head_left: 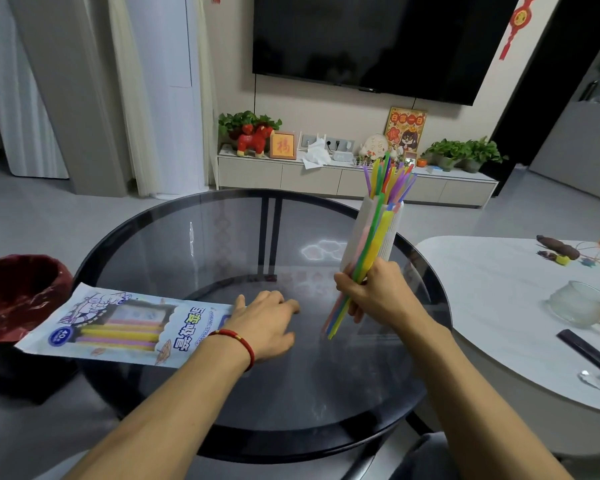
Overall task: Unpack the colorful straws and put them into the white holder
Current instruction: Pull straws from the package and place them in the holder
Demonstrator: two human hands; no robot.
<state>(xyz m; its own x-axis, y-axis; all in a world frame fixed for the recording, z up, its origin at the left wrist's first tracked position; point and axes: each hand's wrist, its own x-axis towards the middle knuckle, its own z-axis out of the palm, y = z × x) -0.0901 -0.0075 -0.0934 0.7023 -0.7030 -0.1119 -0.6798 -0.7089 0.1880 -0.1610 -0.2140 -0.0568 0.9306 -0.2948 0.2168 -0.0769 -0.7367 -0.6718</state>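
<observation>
— The fingers?
— The left hand (264, 323) lies loosely spread on the straw packet (125, 327) at the glass table's (194, 237) left edge.
— And rightward?
— The right hand (371, 292) clamps a straw bundle (364, 261) before the white holder (392, 233) — near the right edge, already holding straws.

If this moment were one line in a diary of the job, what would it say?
right hand: gripping bundle of colourful plastic straws | left hand: on printed straw packet | tall white ribbed holder: part filled

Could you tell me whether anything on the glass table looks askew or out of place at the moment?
Yes: the white holder leans instead of standing upright, straws fanning from its top. The straw packet overhangs the table edge above the red-lined bin.
</observation>
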